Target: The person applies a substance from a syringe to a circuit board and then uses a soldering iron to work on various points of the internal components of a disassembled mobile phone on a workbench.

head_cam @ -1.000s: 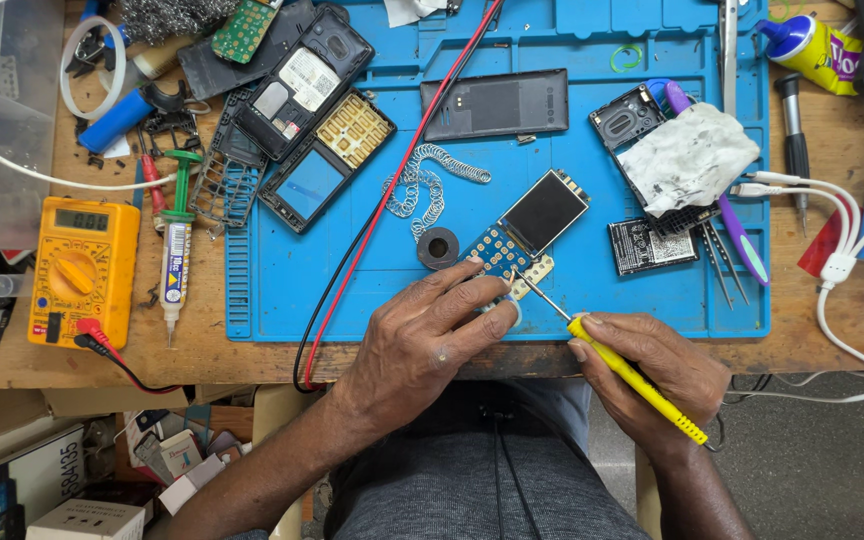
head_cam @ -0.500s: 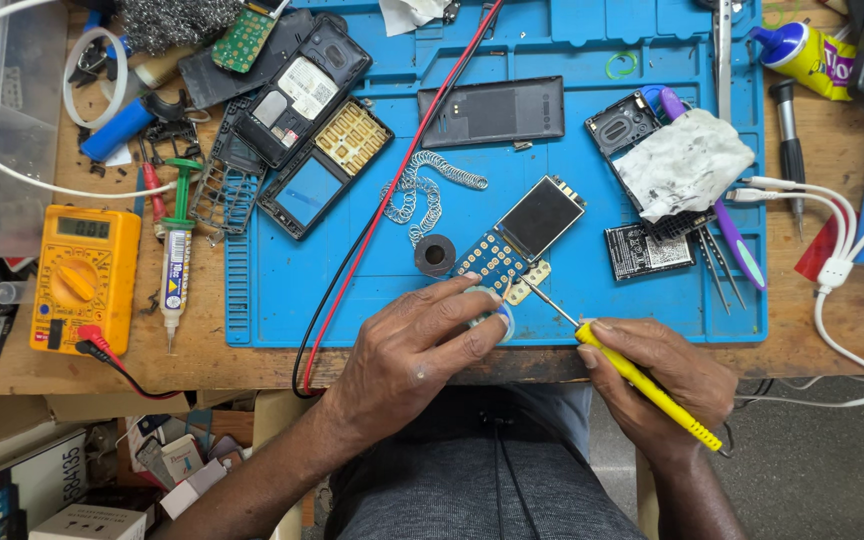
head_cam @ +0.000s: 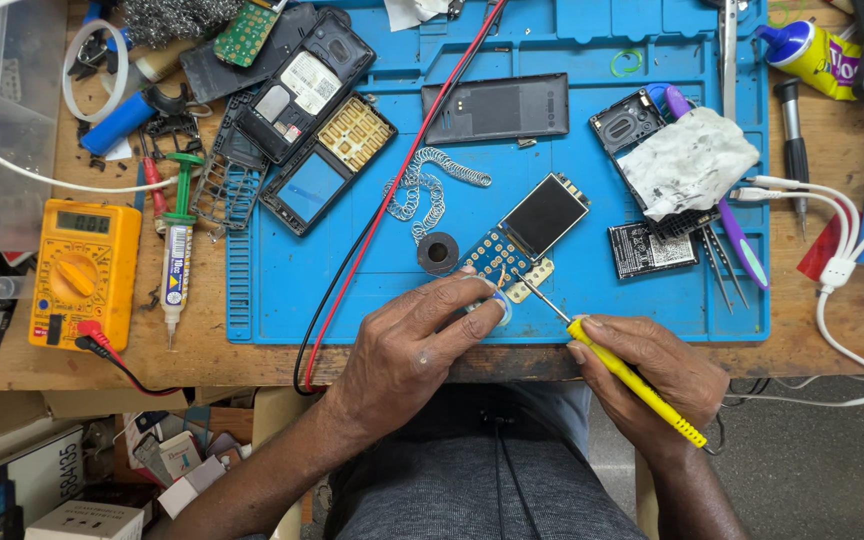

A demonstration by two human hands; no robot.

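Note:
A phone circuit board with a dark screen and a blue keypad area lies on the blue work mat. My left hand presses its lower end down, a small pale round piece under the fingertips. In my right hand I grip a yellow-handled soldering iron like a pen. Its metal tip touches the board's lower edge, just right of my left fingers.
A solder coil and a black ring lie left of the board. Opened phone shells, a yellow multimeter, a syringe, a red wire, a white cloth, tweezers and white cables surround the mat.
My left fingers have shifted slightly along the board's lower end. The iron's tip stays at the board's edge and the view has drifted a little.

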